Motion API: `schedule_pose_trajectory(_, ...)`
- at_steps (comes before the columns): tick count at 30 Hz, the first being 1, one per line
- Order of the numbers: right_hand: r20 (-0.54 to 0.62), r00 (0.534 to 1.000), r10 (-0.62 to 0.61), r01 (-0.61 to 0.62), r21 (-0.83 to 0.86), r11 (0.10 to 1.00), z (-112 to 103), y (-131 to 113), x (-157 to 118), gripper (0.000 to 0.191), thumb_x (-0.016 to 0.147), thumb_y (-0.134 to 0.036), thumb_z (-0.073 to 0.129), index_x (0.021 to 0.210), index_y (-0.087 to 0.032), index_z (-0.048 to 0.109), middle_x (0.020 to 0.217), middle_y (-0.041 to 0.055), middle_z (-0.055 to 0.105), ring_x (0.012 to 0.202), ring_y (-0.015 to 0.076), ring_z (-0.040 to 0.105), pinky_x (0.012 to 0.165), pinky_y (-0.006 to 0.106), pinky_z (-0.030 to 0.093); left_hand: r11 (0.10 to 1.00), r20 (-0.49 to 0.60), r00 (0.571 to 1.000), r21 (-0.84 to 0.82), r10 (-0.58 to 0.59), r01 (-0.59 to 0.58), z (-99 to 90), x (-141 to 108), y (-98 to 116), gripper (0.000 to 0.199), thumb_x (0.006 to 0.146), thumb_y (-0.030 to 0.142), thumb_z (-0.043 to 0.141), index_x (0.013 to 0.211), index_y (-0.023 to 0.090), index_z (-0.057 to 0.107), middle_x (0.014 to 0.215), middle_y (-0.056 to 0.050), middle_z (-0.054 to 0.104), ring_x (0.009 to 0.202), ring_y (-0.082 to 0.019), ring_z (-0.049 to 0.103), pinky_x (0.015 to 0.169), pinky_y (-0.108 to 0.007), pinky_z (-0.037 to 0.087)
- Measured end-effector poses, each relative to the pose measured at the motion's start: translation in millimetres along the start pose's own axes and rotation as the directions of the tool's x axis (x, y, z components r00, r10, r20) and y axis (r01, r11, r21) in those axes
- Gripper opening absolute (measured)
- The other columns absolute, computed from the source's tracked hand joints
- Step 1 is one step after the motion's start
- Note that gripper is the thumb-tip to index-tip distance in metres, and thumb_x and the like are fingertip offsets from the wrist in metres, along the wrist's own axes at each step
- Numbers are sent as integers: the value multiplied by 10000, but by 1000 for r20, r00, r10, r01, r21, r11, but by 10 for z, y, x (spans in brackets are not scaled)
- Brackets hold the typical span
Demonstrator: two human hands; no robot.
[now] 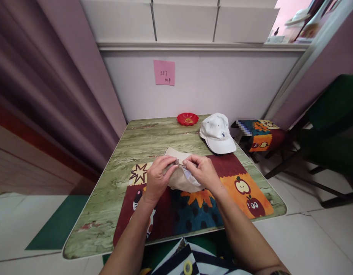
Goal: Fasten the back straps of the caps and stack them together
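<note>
A beige cap (180, 180) is between my hands, above the patterned mat, its brim pointing away from me. My left hand (159, 173) pinches a small buckle-like piece (175, 162) on the cap's edge between thumb and fingers. On the other side, my right hand (203, 170) pinches the cap's thin strap close to that piece. The strap's fine detail is too small to make out, and my fingers cover part of the cap. A white cap (218, 131) with a small dark emblem sits farther back to the right, apart from both hands.
The colourful mat (161, 217) lies on a green wood-pattern table (107, 191). A red scalloped dish (187, 119) stands at the back edge. On the wall is a pink note (164, 72). A cloth-covered stool (262, 133) and a dark chair (331, 137) are to the right.
</note>
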State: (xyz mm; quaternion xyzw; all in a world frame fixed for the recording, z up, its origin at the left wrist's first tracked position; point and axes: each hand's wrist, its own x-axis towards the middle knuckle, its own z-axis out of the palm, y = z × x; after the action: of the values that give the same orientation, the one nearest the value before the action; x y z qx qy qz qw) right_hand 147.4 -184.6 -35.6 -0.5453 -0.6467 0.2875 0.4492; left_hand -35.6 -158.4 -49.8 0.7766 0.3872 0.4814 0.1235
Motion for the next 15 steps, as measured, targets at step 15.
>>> schedule_pose_trajectory(15, -35, 997, -62, 58, -93, 994, -42, -113, -49, 226, 873, -320, 585, 713, -195, 682, 659, -7, 643, 569, 121, 495, 550, 246, 295, 982, 78, 986, 107, 150, -157, -94, 30, 52, 156, 923, 263, 598, 1046, 222, 685, 1012, -66, 725, 985, -215, 652, 923, -373, 502)
